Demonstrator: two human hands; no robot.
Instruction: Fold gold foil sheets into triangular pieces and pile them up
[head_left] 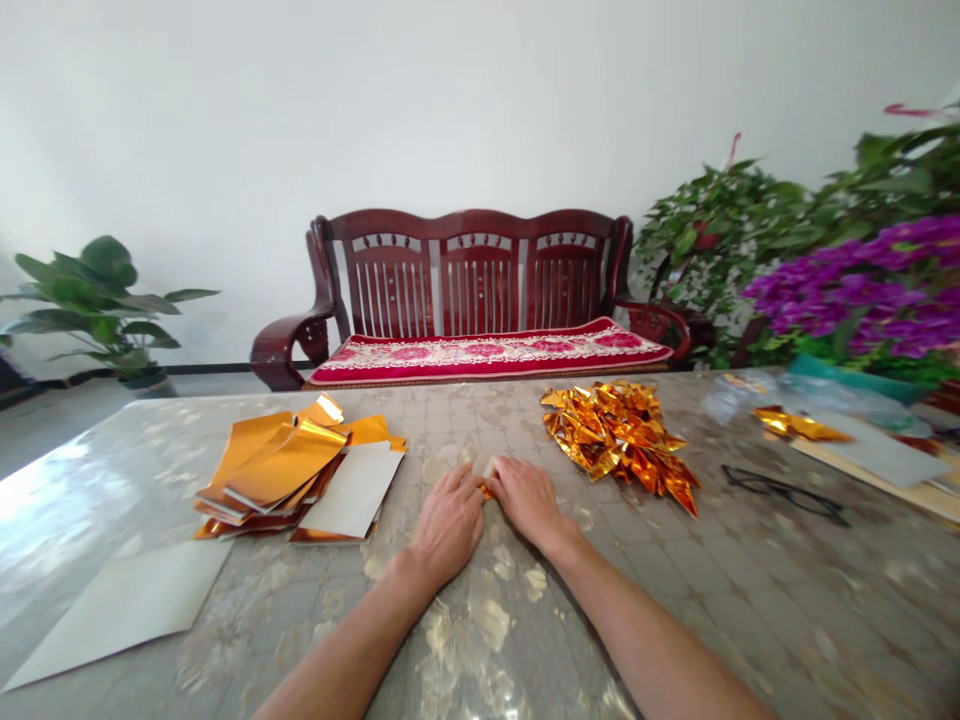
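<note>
At the middle of the table, my left hand (pixel 451 515) and my right hand (pixel 525 497) meet with fingers closed on one sheet of gold foil paper (pixel 486 491). Only a small orange-gold bit and a pale edge of it show between the fingertips; the rest is hidden. Left of my hands lies a loose stack of gold foil paper sheets (pixel 277 460), some with the white back up. To the right is a heap of folded, pointed gold foil pieces (pixel 611 435).
A white sheet (pixel 127 605) lies at the table's left. On the right are black-framed glasses (pixel 784 492), a board with paper (pixel 892 455), clear plastic (pixel 847 400) and purple flowers (pixel 862 280). A wooden bench (pixel 480 275) with a red cover stands behind the patterned table (pixel 637 590).
</note>
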